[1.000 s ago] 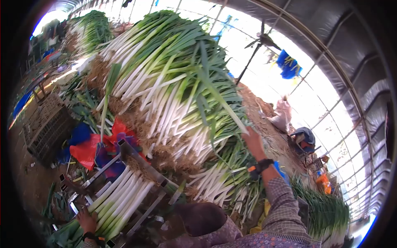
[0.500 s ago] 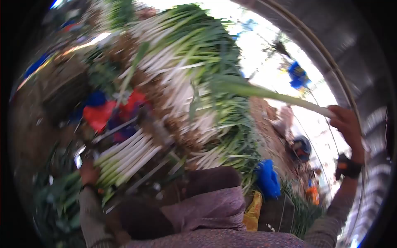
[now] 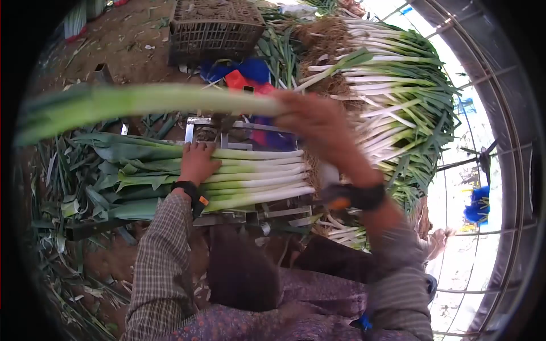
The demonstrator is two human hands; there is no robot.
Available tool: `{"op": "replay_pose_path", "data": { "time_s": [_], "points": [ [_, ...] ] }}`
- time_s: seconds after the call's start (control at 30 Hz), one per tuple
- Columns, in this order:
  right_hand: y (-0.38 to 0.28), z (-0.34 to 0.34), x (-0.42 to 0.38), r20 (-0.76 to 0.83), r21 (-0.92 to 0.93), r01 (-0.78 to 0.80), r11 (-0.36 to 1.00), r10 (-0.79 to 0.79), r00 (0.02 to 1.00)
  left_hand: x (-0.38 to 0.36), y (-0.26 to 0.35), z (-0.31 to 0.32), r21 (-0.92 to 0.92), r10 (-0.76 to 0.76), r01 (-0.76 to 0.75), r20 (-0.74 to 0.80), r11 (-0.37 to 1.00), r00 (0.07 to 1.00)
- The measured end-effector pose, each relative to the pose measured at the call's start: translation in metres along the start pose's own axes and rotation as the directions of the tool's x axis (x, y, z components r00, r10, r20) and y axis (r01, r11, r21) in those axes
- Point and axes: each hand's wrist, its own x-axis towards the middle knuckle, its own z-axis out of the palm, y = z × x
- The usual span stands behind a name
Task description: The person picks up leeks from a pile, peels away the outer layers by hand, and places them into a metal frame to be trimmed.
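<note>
My right hand [image 3: 318,128] is closed around the white root end of a single leek [image 3: 153,102], blurred by motion. That leek stretches leftward above the metal rack, its green leaves at the far left. On the rack [image 3: 284,212] lies a row of leeks [image 3: 259,176], white ends to the right and leaves to the left. My left hand [image 3: 198,163] lies over this row where green turns to white, its fingers curled over the far leeks and its thumb pointing right.
A big heap of leeks [image 3: 392,85] with roots facing left fills the right side. Behind the rack stand a dirty plastic crate [image 3: 216,28] and red and blue plastic [image 3: 250,77]. Loose leaf scraps [image 3: 62,227] litter the ground at left. A mesh-like wall curves along the right.
My right hand has swung from the far right to above the rack, bringing the leek with it. My left hand stays on the row. The view has turned leftward.
</note>
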Motion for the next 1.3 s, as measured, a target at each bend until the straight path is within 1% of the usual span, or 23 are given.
{"op": "replay_pose_path", "data": {
  "time_s": [0.03, 0.07, 0.13, 0.17, 0.23, 0.3, 0.4, 0.47, 0.5, 0.53, 0.6, 0.63, 0.73, 0.77, 0.87, 0.9, 1.0, 1.03, 1.07, 1.13, 1.17, 1.27, 1.3],
  "points": [
    [0.043, 0.034, 0.020, 0.019, 0.041, 0.088, 0.995, -0.089, 0.996, 0.000, 0.003, -0.001, -0.009, -0.009, 0.009, 0.003, 1.000, 1.000],
    [0.080, 0.065, 0.033, 0.030, 0.037, 0.073, 0.997, -0.074, 0.997, 0.000, 0.003, -0.003, -0.016, -0.015, 0.015, 0.005, 1.000, 1.000],
    [0.186, 0.116, 0.044, 0.074, -0.270, 0.093, 0.958, -0.076, 0.994, -0.001, 0.002, 0.001, -0.052, 0.010, -0.014, -0.061, 0.999, 0.998],
    [0.213, 0.121, 0.039, 0.094, -0.317, 0.025, 0.948, 0.005, 0.996, -0.001, 0.003, 0.002, -0.057, -0.014, 0.011, -0.060, 0.998, 0.998],
    [0.245, 0.129, 0.028, 0.122, -0.408, -0.106, 0.907, 0.169, 0.978, 0.001, 0.006, -0.001, -0.065, -0.062, 0.061, -0.016, 0.996, 0.998],
    [0.260, 0.119, 0.016, 0.069, -0.474, -0.209, 0.855, 0.273, 0.960, 0.005, 0.011, -0.010, -0.072, -0.114, 0.118, 0.067, 0.990, 0.991],
    [0.289, 0.094, -0.005, 0.012, -0.513, -0.332, 0.792, 0.393, 0.920, 0.001, 0.003, -0.009, -0.213, -0.022, -0.003, -0.117, 0.977, 0.993],
    [0.300, 0.073, -0.023, -0.001, -0.497, -0.324, 0.805, 0.373, 0.928, -0.003, -0.002, -0.010, -0.451, -0.112, 0.046, -0.119, 0.891, 0.987],
    [0.310, 0.065, -0.031, 0.001, -0.550, -0.297, 0.781, 0.357, 0.934, -0.001, -0.003, -0.011, -0.561, -0.154, 0.061, -0.119, 0.826, 0.981],
    [0.320, 0.060, -0.037, 0.004, -0.603, -0.270, 0.751, 0.342, 0.940, 0.003, -0.003, -0.015, -0.514, -0.132, 0.013, -0.195, 0.858, 0.972],
    [0.328, 0.056, -0.040, -0.002, -0.577, -0.259, 0.775, 0.316, 0.949, 0.018, -0.004, -0.029, -0.411, -0.070, -0.078, -0.332, 0.908, 0.941],
    [0.329, 0.057, -0.042, -0.008, -0.564, -0.257, 0.785, 0.306, 0.952, 0.030, -0.006, -0.034, -0.333, -0.033, -0.092, -0.350, 0.938, 0.936],
    [0.330, 0.057, -0.043, -0.046, -0.486, -0.284, 0.827, 0.300, 0.953, 0.046, -0.026, -0.017, -0.250, 0.008, -0.010, -0.009, 0.968, 1.000],
    [0.332, 0.057, -0.049, -0.041, -0.463, -0.258, 0.848, 0.270, 0.962, 0.043, -0.033, -0.008, -0.027, 0.052, -0.048, 0.165, 0.998, 0.985],
    [0.341, 0.060, -0.060, -0.045, -0.457, -0.190, 0.869, 0.191, 0.981, 0.027, -0.024, -0.002, 0.039, 0.091, -0.092, 0.013, 0.995, 0.996],
    [0.340, 0.063, -0.062, -0.048, -0.494, -0.182, 0.850, 0.183, 0.982, 0.026, -0.020, -0.003, 0.051, 0.039, -0.042, 0.049, 0.998, 0.998],
    [0.341, 0.063, -0.061, -0.063, -0.519, -0.178, 0.836, 0.171, 0.983, 0.022, -0.021, 0.000, 0.059, 0.077, -0.079, 0.030, 0.995, 0.997],
    [0.329, 0.056, -0.057, -0.049, -0.530, -0.263, 0.806, 0.281, 0.959, 0.023, -0.018, 0.001, 0.074, 0.061, -0.064, 0.051, 0.995, 0.997],
    [0.322, 0.048, -0.061, -0.089, -0.521, -0.194, 0.831, 0.173, 0.981, 0.022, -0.016, -0.001, 0.083, 0.054, -0.059, 0.069, 0.995, 0.996],
    [0.272, 0.017, -0.066, -0.043, -0.496, -0.208, 0.843, 0.215, 0.976, 0.023, -0.013, -0.001, 0.071, 0.050, -0.057, 0.097, 0.996, 0.994],
    [0.256, -0.001, -0.075, -0.005, -0.484, -0.093, 0.870, 0.104, 0.995, 0.023, -0.009, -0.005, 0.096, 0.043, -0.054, 0.116, 0.994, 0.992],
    [0.219, -0.079, -0.108, -0.038, -0.507, -0.086, 0.858, 0.078, 0.996, 0.021, -0.016, 0.004, 0.154, 0.080, -0.091, 0.077, 0.984, 0.994],
    [0.225, -0.106, -0.126, -0.176, -0.455, -0.160, 0.876, 0.088, 0.980, 0.023, -0.014, 0.002, 0.149, 0.080, -0.093, 0.086, 0.985, 0.993]
  ]
}}
